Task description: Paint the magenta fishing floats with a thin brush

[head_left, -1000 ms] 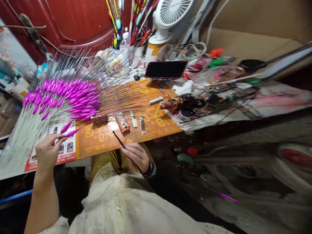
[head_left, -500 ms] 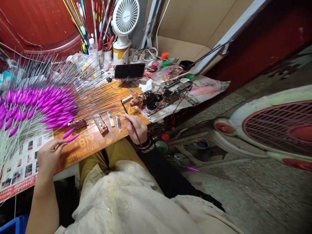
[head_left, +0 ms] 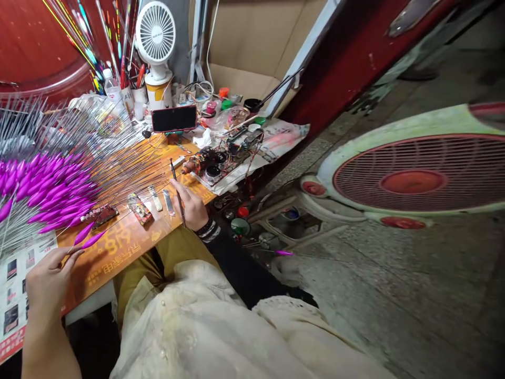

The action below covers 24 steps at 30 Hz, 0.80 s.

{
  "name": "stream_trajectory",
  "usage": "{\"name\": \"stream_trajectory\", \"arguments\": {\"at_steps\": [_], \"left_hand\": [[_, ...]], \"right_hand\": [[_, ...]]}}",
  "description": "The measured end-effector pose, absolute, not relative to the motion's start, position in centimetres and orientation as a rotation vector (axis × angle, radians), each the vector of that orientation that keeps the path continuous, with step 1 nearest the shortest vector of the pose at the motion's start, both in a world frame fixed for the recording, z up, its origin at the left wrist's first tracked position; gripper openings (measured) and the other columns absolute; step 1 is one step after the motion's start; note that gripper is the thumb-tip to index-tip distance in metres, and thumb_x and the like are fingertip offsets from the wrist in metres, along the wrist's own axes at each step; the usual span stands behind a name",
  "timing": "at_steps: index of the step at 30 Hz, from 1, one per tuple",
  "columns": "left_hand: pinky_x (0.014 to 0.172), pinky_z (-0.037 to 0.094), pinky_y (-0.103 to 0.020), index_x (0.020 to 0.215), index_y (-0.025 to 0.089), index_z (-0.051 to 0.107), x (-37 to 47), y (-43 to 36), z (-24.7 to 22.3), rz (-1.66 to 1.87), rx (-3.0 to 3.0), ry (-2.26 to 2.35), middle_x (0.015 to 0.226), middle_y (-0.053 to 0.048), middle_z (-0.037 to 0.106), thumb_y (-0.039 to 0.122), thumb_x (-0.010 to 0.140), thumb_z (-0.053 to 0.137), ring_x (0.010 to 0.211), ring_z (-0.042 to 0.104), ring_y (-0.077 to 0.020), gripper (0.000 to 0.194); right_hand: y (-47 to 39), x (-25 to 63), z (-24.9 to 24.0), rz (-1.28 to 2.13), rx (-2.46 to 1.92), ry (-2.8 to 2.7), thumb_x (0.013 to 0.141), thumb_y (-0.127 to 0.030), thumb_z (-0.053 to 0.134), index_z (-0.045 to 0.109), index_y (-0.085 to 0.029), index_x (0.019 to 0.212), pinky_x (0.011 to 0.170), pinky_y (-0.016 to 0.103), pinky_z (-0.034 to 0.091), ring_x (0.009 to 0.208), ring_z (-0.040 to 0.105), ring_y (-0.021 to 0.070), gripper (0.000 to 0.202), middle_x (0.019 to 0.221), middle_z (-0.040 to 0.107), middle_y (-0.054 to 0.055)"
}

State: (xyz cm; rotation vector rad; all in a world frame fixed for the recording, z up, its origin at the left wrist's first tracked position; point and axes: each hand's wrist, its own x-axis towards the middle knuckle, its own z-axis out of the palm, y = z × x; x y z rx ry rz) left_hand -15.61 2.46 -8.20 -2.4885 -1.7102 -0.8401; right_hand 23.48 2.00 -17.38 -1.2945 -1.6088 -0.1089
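My left hand is closed in a pinch at the lower end of a purple fishing float. A second purple float lies right beside it; I cannot tell whether the same fingers hold it too. My right hand is closed around a thin dark paintbrush, its tip pointing up and away from me over the table edge. Left of the hands a dense bunch of purple floats spreads out, their long thin stems pointing away and to the right.
On the orange table lie a small stained block and metal strips. Behind stand a phone and a small white fan. Paint-stained pots sit to the right. A large floor fan stands beside me.
My view has turned to the right, so the table and both hands appear further left. Each hand keeps its hold; the brush stands slightly more upright in the picture.
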Motion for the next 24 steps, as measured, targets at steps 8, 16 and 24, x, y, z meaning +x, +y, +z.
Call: {"name": "stream_trajectory", "arguments": {"at_steps": [8, 16, 24], "left_hand": [[0.071, 0.050, -0.029, 0.089, 0.029, 0.078, -14.8, 2.5, -8.4, -0.808, -2.530, -1.696, 0.090, 0.002, 0.078, 0.047, 0.094, 0.062, 0.083, 0.072, -0.0192, 0.024], [0.077, 0.051, -0.031, 0.084, 0.028, 0.077, -13.7, 1.7, -8.3, -0.789, -2.553, -1.873, 0.089, 0.000, 0.078, 0.042, 0.093, 0.062, 0.084, 0.071, -0.0192, 0.022], [0.076, 0.050, -0.031, 0.087, 0.024, 0.078, -13.5, 1.3, -8.2, -0.722, -2.572, -1.926, 0.090, -0.002, 0.079, 0.034, 0.091, 0.066, 0.085, 0.071, -0.0187, 0.016]], "right_hand": [[1.9, 23.6, -17.2, -0.139, -1.316, -1.587, 0.105, -0.021, 0.039, 0.039, -0.013, 0.156, 0.115, 0.043, 0.052, 0.139, 0.058, 0.0256, 0.052, 0.148, 0.059, 0.018], [-2.2, 19.7, -18.7, -0.213, -1.046, -1.485, 0.102, -0.019, 0.044, 0.053, -0.021, 0.146, 0.094, 0.042, 0.062, 0.108, 0.072, 0.0242, 0.045, 0.116, 0.075, 0.012], [-5.1, 11.5, -21.1, -0.068, -0.778, -1.789, 0.097, -0.013, 0.051, 0.053, -0.021, 0.149, 0.096, 0.039, 0.061, 0.113, 0.071, 0.0226, 0.052, 0.119, 0.075, 0.011]]}}
